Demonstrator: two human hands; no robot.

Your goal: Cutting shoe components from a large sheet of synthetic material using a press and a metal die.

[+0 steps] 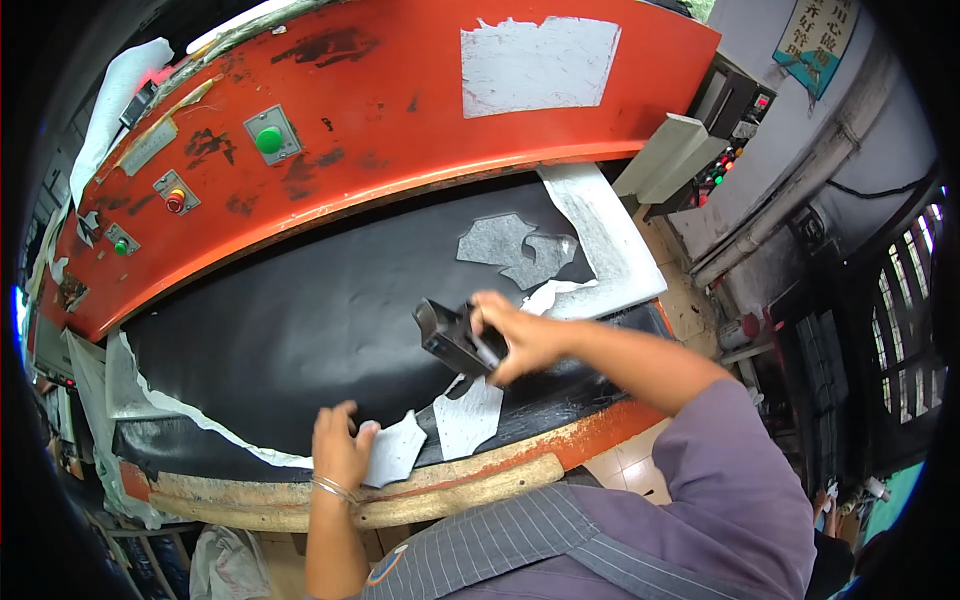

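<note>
Our right hand (518, 338) grips a dark block (450, 342) over the black bench (270, 330). Our left hand (341, 446) has its thumb at a pale cut piece (397, 453) near the front edge; we cannot tell whether it pinches it. A second piece (470, 418) lies rightward.

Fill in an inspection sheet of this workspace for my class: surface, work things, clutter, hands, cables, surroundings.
Surface: black mat, streaked toward the near right.
Work things: dark tool; pale cut piece; second pale piece to its right.
Clutter: torn pale strip at near left; grey scraps toward far right.
Hands: left hand at the pale cut piece; right hand gripping the dark tool.
Cables: dark cable on the right wall.
Surroundings: orange machine panel beyond the mat.
</note>
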